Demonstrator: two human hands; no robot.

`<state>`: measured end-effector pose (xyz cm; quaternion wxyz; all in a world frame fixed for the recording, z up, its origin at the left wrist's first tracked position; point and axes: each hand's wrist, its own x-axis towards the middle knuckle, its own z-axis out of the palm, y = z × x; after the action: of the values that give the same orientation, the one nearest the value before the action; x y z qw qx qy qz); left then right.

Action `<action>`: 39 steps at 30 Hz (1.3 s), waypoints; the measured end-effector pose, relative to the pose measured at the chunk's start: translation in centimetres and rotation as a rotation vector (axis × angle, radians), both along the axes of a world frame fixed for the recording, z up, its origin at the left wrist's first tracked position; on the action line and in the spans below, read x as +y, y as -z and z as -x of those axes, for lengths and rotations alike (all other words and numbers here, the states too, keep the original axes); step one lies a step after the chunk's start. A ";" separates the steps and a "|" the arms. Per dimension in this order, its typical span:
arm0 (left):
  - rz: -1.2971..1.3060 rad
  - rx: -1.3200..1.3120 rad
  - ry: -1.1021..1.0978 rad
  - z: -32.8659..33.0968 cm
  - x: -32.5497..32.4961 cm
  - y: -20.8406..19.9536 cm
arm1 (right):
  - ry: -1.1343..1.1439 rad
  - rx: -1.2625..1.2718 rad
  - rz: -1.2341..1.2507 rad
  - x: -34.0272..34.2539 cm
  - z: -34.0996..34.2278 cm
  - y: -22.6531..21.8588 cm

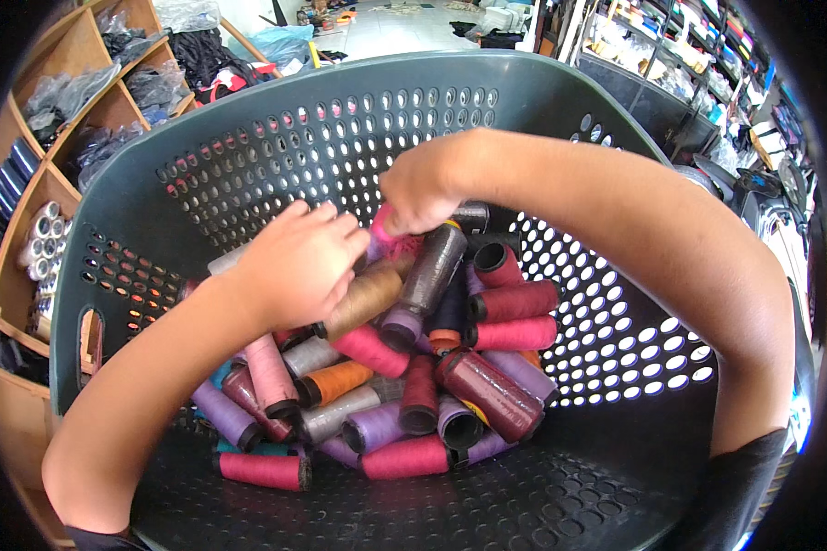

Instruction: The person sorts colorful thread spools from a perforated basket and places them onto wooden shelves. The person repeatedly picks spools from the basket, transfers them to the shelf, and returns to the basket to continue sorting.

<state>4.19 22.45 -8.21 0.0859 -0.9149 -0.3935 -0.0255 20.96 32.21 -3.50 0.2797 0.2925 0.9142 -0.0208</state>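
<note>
Inside a large dark green plastic basket point(560, 92) lies a heap of thread spools in pink, purple, maroon, orange, tan and grey. My right hand point(423, 184) is closed on a pink thread spool point(381, 222) at the far side of the heap. Loose pink thread point(401, 246) hangs tangled just below it. My left hand point(305, 262) is beside it, fingers curled at the edge of a tan spool point(366, 298); what they grip is hidden. A wrapped dark brown spool point(434, 271) leans right of the tan one. Nearer me lies a wrapped maroon spool point(492, 395).
The basket's perforated walls rise around both forearms. Wooden cubby shelves point(69, 46) with plastic-wrapped goods and white rolls point(48, 241) stand at left. Packed shelving point(652, 55) lines the right. Beyond the basket is a pale tiled floor point(400, 35) with scattered items.
</note>
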 end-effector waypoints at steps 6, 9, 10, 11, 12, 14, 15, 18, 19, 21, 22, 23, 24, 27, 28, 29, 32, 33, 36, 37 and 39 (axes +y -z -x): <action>0.107 -0.468 -0.183 0.8 1.5 -1.4 | 0.115 0.043 0.080 2.5 -0.7 -3.5; 0.152 -0.611 -0.174 0.7 2.0 -0.9 | 0.133 0.115 0.052 2.5 -0.7 -5.8; 0.144 -0.651 -0.170 0.7 2.0 -0.8 | 0.152 0.155 0.090 2.3 -0.4 -6.5; 0.162 -0.687 -0.173 0.7 2.0 -0.9 | 0.297 0.216 0.126 1.0 -0.6 -7.4; 0.181 -0.723 -0.175 0.6 1.9 -1.0 | 0.302 0.278 0.193 1.3 -0.4 -7.3; 0.232 -0.804 -0.187 0.9 2.2 -1.0 | 0.294 0.375 0.267 0.1 -0.3 -7.8; 0.264 -0.847 -0.194 1.3 2.6 -1.0 | 0.302 0.421 0.301 0.1 -0.1 -7.7; 0.368 -1.012 -0.158 1.8 3.3 -1.1 | 0.323 0.567 0.406 0.2 0.3 -7.4; 0.393 -1.050 -0.183 1.7 3.3 -1.7 | 0.324 0.625 0.444 0.4 0.3 -7.4; 0.385 -1.060 -0.207 1.9 3.7 -3.3 | 0.318 0.730 0.487 0.4 0.1 -7.4; 0.376 -1.092 -0.230 1.9 3.6 -4.3 | 0.309 0.772 0.493 0.4 0.3 -7.4; 0.355 -1.068 -0.205 2.5 4.0 -4.8 | 0.299 0.813 0.498 0.4 0.5 -7.4; 0.333 -1.043 -0.180 3.2 4.3 -5.2 | 0.288 0.856 0.504 0.3 0.7 -7.4; 0.329 -1.022 -0.125 3.6 4.1 -6.2 | 0.244 0.926 0.356 -0.2 0.6 -7.8; 0.299 -0.994 -0.132 3.8 4.2 -6.4 | 0.219 0.940 0.312 -0.1 0.6 -7.8; 0.268 -0.966 -0.138 3.9 4.3 -6.6 | 0.185 0.945 0.240 0.0 0.7 -7.7; 0.245 -0.869 -0.184 4.3 3.8 -7.1 | 0.063 0.914 -0.001 0.5 1.2 -7.0; 0.248 -0.835 -0.203 4.4 3.6 -7.3 | 0.015 0.877 -0.101 0.6 1.3 -6.5; 0.290 -0.679 -0.217 4.3 3.2 -7.4 | -0.106 0.886 -0.273 0.4 1.2 -4.4; 0.184 -0.500 -0.115 4.8 3.5 -7.3 | -0.130 0.904 -0.257 0.0 1.4 -3.9; 0.087 -0.525 -0.020 4.9 3.7 -5.6 | -0.163 0.880 -0.219 -0.4 1.4 -3.3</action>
<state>-0.67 26.12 -2.62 -0.0584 -0.8759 -0.4120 -0.2442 19.54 31.77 -0.23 -0.1667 0.2110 0.9629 -0.0240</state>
